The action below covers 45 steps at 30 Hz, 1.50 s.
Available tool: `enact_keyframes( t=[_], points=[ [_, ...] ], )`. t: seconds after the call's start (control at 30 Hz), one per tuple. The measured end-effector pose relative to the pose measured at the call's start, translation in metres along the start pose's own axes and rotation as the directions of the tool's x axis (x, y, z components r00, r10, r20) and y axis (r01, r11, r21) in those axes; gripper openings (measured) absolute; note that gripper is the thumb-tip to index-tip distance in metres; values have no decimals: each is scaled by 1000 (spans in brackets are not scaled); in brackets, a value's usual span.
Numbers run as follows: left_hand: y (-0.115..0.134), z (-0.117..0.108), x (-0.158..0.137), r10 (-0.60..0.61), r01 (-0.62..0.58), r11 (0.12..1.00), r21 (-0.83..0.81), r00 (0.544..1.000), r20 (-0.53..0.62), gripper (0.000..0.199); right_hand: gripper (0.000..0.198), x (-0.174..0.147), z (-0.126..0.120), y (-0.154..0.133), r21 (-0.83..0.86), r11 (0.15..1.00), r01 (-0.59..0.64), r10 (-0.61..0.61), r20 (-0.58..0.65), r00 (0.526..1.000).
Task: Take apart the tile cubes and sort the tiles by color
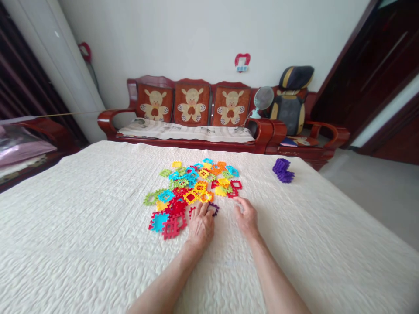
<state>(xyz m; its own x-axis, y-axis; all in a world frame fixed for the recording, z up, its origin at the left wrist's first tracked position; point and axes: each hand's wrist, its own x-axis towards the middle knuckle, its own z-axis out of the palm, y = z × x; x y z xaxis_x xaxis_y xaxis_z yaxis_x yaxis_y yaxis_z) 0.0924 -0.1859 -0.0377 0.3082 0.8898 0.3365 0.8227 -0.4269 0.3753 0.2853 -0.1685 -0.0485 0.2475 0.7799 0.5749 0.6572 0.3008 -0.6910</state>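
Observation:
A loose pile of toothed plastic building tiles, many with open centres, lies on the white quilted cover. My left hand [201, 226] rests palm down at the pile's near edge, fingers stretched forward. Its fingertips touch or lie beside a dark purple square frame tile [213, 209], and part of a red tile [191, 212] shows at its left. To the right, my right hand [246, 215] hovers low over the cover, thumb and index finger apart with nothing seen between them. Nearest its fingertips is a red tile [233, 193]. Left of my left hand are more red tiles [172, 228] and a blue tile [159, 222].
A small stack of purple tiles [283, 171] stands apart at the far right of the quilted cover [98, 209]. Beyond its far edge is a wooden sofa [196, 141] with bear cushions, a small fan [263, 98] and a chair with a massage pad [288, 111].

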Motion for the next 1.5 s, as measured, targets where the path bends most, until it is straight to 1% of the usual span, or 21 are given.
enact_keyframes(
  t=[0.07, 0.2, 0.27, 0.33, 0.4, 0.47, 0.53, 0.57, 0.63, 0.7, 0.77, 0.87, 0.97, 1.1, 1.2, 1.3, 1.4, 1.5],
  points=[
    [-2, -4, 1, -11, 11, 1000, 13, 1000, -3, 30, 31, 3, -1, 4, 0, 998, -56, 56, -32, 998],
    [-5, -5, 3, -64, 64, 998, 27, 998, -16, 32, 36, 5, 1, 8, 25, 993, -118, 118, -16, 993],
    [-5, -4, 3, -52, 52, 999, 5, 998, -29, 34, 38, 5, 1, 9, 21, 988, -151, 151, -25, 988],
    [-4, -6, 4, -17, 16, 1000, -23, 998, -63, 36, 39, 5, 2, 10, 18, 985, -171, 171, -31, 985],
    [-4, -13, 6, 9, -13, 999, -35, 994, -111, 38, 38, 5, 1, 11, 21, 984, -177, 178, -21, 984],
    [-9, -26, 10, -8, 5, 1000, -18, 988, -153, 39, 37, 5, 2, 12, 24, 983, -181, 181, -13, 983],
    [-23, -45, 13, -77, 82, 996, 24, 982, -170, 38, 37, 6, 2, 12, 29, 982, -186, 187, -19, 982],
    [-33, -55, 14, -118, 128, 990, 51, 980, -160, 38, 37, 7, 3, 13, 33, 982, -187, 188, -24, 982],
    [-56, -74, 11, -226, 238, 963, 125, 969, -101, 34, 36, 8, 4, 14, 44, 981, -187, 188, -28, 982],
    [-80, -88, 4, -336, 333, 923, 192, 942, -17, 28, 36, 9, 6, 15, 49, 982, -184, 186, -31, 982],
    [-99, -95, -6, -388, 380, 900, 214, 922, -7, 21, 35, 10, 7, 17, 53, 982, -183, 186, -57, 981],
    [-113, -91, -17, -404, 404, 892, 203, 914, -43, 14, 34, 11, 10, 21, 71, 979, -189, 196, -109, 975],
    [-112, -75, -16, -372, 388, 910, 149, 920, -121, 19, 35, 11, 12, 23, 77, 978, -195, 203, -107, 973],
    [-104, -50, 2, -346, 365, 929, 52, 912, -223, 26, 37, 10, 12, 22, 69, 979, -192, 198, -91, 976],
    [-102, -39, 18, -346, 353, 935, -22, 902, -258, 25, 36, 9, 11, 19, 63, 981, -186, 191, -92, 977],
    [-106, -40, 24, -353, 341, 936, -90, 900, -255, 21, 35, 9, 10, 17, 66, 981, -183, 189, -90, 978],
    [-113, -47, 22, -370, 344, 928, -143, 898, -240, 21, 35, 9, 10, 17, 49, 982, -180, 184, -91, 979],
    [-118, -55, 18, -412, 376, 909, -181, 877, -246, 20, 36, 10, 10, 18, 34, 984, -177, 179, -95, 979]
  ],
)
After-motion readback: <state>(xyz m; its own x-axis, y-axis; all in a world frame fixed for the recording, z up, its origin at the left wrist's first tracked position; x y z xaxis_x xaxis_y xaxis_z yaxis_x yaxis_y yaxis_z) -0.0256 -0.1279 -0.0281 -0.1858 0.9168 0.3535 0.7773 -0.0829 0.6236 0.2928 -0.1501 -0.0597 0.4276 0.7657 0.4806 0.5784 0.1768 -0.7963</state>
